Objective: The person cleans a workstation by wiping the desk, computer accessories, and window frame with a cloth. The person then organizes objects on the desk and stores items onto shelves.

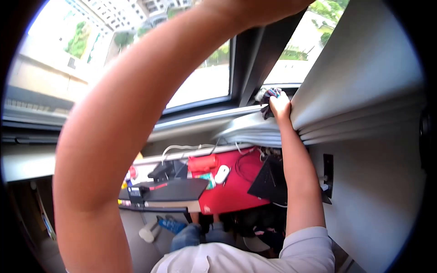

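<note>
My right hand is closed around a crumpled, dark multicoloured cloth, at the bottom of the window frame beside the curtain. Across the left and top of the view reaches my left arm, bent at the elbow. Only part of my left hand shows at the top edge, close to the dark window frame; its fingers are out of sight. The window pane lies behind the left forearm, with buildings and trees outside.
A pale curtain hangs at the right. Below the sill is a desk with a red mat, a white mouse, a red pouch, cables and a black laptop-like panel. A wall socket is at right.
</note>
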Available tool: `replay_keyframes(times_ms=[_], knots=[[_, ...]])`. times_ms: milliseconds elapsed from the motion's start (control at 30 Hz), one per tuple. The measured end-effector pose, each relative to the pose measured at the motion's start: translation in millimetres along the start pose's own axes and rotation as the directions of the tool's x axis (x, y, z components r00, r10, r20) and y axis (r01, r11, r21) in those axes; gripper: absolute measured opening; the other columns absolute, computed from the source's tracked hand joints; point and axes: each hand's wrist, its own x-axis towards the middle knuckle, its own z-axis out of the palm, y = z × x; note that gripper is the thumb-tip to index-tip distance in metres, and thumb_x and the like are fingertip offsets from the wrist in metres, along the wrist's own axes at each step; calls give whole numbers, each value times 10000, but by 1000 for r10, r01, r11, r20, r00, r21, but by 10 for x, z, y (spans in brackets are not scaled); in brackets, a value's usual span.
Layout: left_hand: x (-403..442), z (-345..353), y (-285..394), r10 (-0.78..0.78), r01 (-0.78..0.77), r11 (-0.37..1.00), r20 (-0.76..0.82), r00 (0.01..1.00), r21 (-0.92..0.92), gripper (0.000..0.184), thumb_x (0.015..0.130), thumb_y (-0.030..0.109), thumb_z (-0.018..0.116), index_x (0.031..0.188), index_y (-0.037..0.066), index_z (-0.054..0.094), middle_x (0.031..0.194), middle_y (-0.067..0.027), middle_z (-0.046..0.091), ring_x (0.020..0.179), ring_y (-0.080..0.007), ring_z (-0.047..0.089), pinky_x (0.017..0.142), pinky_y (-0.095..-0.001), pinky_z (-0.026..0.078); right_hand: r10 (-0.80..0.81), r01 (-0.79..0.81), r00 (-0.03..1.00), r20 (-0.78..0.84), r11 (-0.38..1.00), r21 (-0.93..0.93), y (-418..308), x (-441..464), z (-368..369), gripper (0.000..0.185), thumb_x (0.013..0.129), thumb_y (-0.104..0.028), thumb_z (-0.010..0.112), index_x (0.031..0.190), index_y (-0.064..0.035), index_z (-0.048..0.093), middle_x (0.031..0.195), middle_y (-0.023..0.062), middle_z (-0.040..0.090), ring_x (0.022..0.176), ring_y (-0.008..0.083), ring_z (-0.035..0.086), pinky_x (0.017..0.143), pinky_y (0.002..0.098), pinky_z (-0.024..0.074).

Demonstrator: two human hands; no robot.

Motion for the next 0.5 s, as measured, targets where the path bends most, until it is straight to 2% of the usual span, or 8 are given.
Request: replay_keyframes(times_ms=[67, 100, 133, 200, 300, 400, 467, 500], knots=[[-100, -51, 14, -140, 147, 989, 247, 959, -10, 878, 798, 345, 729, 1508, -17, 360, 1525, -365, 305, 1413, -522, 337, 1171, -615, 281, -415, 441, 883, -221, 893, 85, 16, 53, 22, 417, 867, -198, 688, 1189, 63, 644, 1074, 278, 724, 1026, 412, 700, 912, 431, 537], [-169, -22, 7, -164, 164, 986, 184, 969, 17, 874, 799, 346, 728, 1506, -15, 363, 1524, -363, 309, 1411, -520, 341, 1169, -615, 286, -458, 489, 843, -283, 871, 47, -260, -101, -112, 405, 895, -215, 714, 1184, 62, 645, 1087, 256, 722, 1028, 389, 701, 922, 420, 533], [-250, 90, -49, -41, 62, 993, -201, 979, 102, 1073, 750, 323, 752, 1584, -73, 206, 1596, -429, 120, 1483, -597, 168, 1216, -675, 150, -498, 532, 797, -341, 846, 7, -565, -295, -294, 398, 924, -232, 739, 1179, 60, 647, 1099, 233, 720, 1029, 367, 701, 933, 409, 528], [-209, 210, -92, 56, -52, 998, -391, 918, 22, 971, 794, 397, 785, 1562, 13, 332, 1605, -338, 241, 1469, -528, 287, 1207, -659, 150, -519, 700, 662, -541, 687, 197, -1045, -603, -616, 311, 964, -269, 747, 1100, 7, 706, 1022, 116, 733, 988, 221, 690, 919, 351, 525], [-191, 189, -93, 39, -22, 998, -284, 958, 63, 1083, 759, 359, 775, 1599, -11, 200, 1627, -360, 93, 1513, -561, 127, 1232, -650, 113, -457, 679, 730, -507, 405, 613, -1919, -1171, -1285, 456, 1013, -242, 701, 1364, 5, 545, 1280, 131, 630, 1126, 198, 642, 988, 343, 523], [-170, 113, -51, 7, 8, 998, -256, 967, 58, 1088, 763, 346, 765, 1605, -6, 172, 1638, -341, 76, 1524, -553, 99, 1239, -644, 104, -817, 897, -193, -544, 78, -435, -2720, -1273, -1903, 562, 967, -13, 654, 1496, -16, 466, 1531, 225, 486, 1408, 369, 504, 1141, 431, 448], [-163, 65, -4, -3, 18, 998, -250, 968, 56, 1085, 765, 342, 761, 1605, -5, 169, 1641, -333, 69, 1527, -551, 89, 1241, -642, 102, -873, 855, -211, -440, 53, -517, -3079, -1490, -2077, 652, 856, 27, 698, 1475, -34, 501, 1480, 202, 537, 1359, 355, 550, 1120, 429, 462], [-172, 57, 7, -6, 21, 998, -250, 968, 56, 1083, 766, 342, 760, 1605, -5, 170, 1642, -331, 68, 1527, -551, 88, 1241, -642, 101, -928, 838, -71, -366, 144, -527, -3146, -1517, -2128, 659, 839, 3, 724, 1463, -41, 517, 1412, 189, 574, 1317, 346, 575, 1096, 427, 477]])
